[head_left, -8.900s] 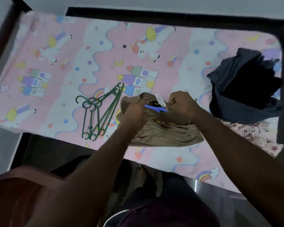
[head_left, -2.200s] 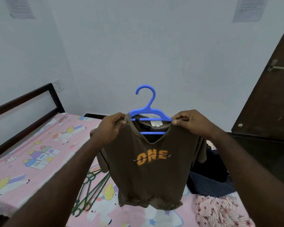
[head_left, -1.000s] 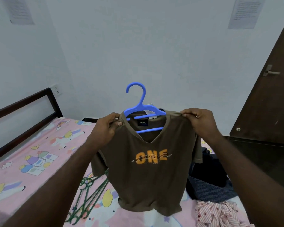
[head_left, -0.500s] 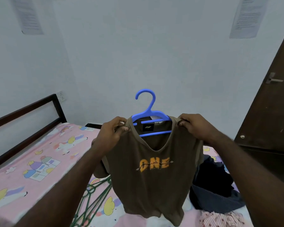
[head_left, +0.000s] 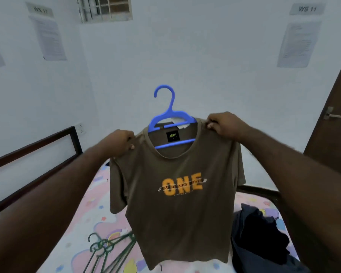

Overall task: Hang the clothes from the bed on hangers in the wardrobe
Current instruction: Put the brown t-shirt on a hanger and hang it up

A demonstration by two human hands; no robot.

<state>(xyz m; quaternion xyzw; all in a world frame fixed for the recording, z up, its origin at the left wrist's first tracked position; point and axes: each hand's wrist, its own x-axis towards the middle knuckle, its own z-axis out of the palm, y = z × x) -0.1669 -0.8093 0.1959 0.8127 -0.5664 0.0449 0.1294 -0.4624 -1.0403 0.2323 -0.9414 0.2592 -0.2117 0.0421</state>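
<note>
The T-shirt (head_left: 175,213) covers both ends of the blue hanger (head_left: 170,113).

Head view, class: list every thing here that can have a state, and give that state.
brown T-shirt: unfolded, held up above the bed.
blue hanger: inside the shirt's neck, hook upward, hung on nothing.
left hand: grips one shirt shoulder.
right hand: pinches the other shoulder.
green hangers: lying bare on the bed.
dark clothes: heaped on the bed, unhung.
</note>
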